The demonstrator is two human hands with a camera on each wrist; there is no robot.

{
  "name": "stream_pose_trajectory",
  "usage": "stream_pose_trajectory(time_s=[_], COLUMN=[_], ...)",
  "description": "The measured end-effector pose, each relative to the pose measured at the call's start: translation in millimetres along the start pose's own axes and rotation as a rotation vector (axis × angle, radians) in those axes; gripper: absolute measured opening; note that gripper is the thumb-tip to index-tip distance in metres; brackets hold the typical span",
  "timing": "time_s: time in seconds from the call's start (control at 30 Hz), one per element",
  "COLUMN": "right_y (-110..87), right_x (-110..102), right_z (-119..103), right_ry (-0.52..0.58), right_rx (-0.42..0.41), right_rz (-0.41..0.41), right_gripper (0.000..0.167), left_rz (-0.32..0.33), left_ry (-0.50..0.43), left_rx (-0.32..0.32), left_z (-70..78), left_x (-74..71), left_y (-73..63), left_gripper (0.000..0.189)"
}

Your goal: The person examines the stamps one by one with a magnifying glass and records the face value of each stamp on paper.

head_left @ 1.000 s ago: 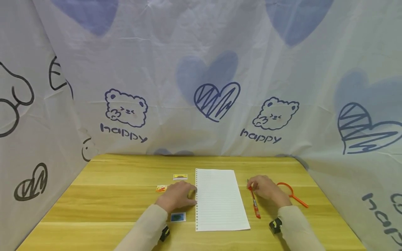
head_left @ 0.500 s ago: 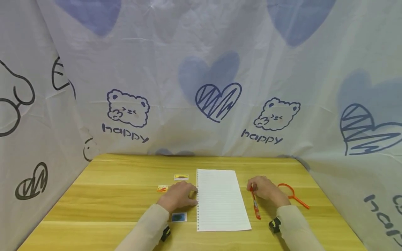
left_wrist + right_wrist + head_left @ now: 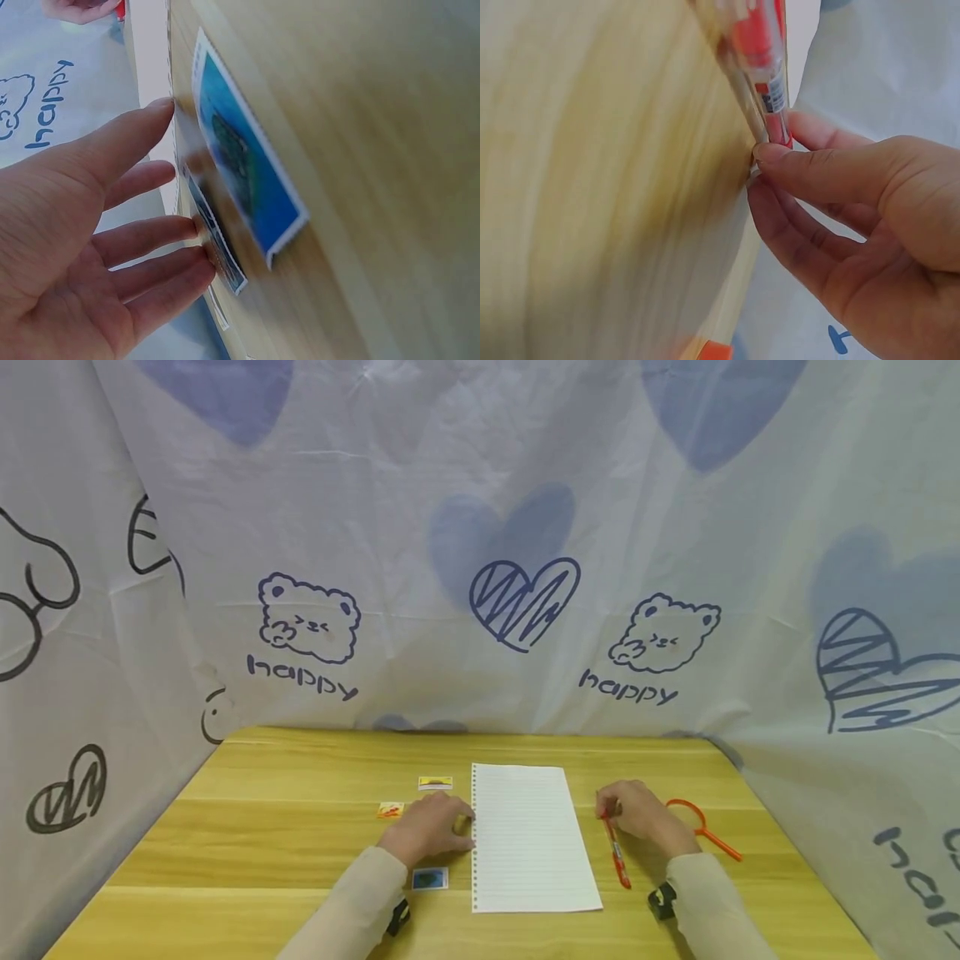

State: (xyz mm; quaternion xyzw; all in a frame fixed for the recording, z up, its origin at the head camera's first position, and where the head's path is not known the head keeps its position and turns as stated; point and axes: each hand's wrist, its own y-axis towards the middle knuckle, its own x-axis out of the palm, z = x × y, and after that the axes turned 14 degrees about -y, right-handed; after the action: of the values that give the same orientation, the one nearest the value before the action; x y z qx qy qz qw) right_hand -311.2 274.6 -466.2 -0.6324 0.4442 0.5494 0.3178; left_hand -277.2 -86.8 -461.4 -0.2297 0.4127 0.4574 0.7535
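A lined sheet of loose-leaf paper (image 3: 531, 843) with a punched left edge lies flat at the table's middle. My left hand (image 3: 429, 828) rests at that edge, thumb and fingers apart and loosely bent. Near it lie a blue stamp-like card (image 3: 430, 878), a yellow one (image 3: 435, 782) and a red-yellow one (image 3: 391, 810). A darker card (image 3: 214, 232) shows by the fingertips in the left wrist view. Right of the paper, my right hand (image 3: 637, 812) pinches a red pen (image 3: 618, 860) near its far end with thumb and fingers. The pen slants toward me.
An orange magnifying glass (image 3: 722, 843) lies right of my right hand, partly behind the wrist. The wooden table (image 3: 225, 852) meets a printed white cloth (image 3: 420, 677) at the back and sides. Black wrist devices (image 3: 662, 900) sit under both forearms.
My right hand has shifted slightly right with the pen, whose near end has swung a little to the right. The left hand and paper keep their places while the view drifts slightly.
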Motion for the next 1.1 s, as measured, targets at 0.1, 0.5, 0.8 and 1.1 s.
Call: stream_pose_trajectory(time_s=[0.1, 0.5, 0.8, 1.1], right_y=[-1.4, -4.2, 1.5, 7.0], right_x=[0.8, -1.2, -4.8, -7.3], right_z=[1.7, 8.8, 2.1, -5.7], right_ry=[0.005, 0.038, 0.070, 0.119], right_rx=[0.014, -0.038, -0.034, -0.055], right_rz=[-0.008, 0.041, 0.086, 0.125], right_gripper=[0.028, 0.022, 0.019, 0.014], left_rz=[-0.002, -0.002, -0.014, -0.009], left_ry=[-0.003, -0.002, -0.013, -0.013], left_rx=[0.004, 0.005, -0.010, 0.003], left_z=[0.6, 0.2, 2.2, 2.0], left_x=[0.5, 3.4, 0.9, -0.6], left_y=[-0.8, 1.4, 1.0, 0.4], left_gripper=[0.043, 0.042, 0.043, 0.043])
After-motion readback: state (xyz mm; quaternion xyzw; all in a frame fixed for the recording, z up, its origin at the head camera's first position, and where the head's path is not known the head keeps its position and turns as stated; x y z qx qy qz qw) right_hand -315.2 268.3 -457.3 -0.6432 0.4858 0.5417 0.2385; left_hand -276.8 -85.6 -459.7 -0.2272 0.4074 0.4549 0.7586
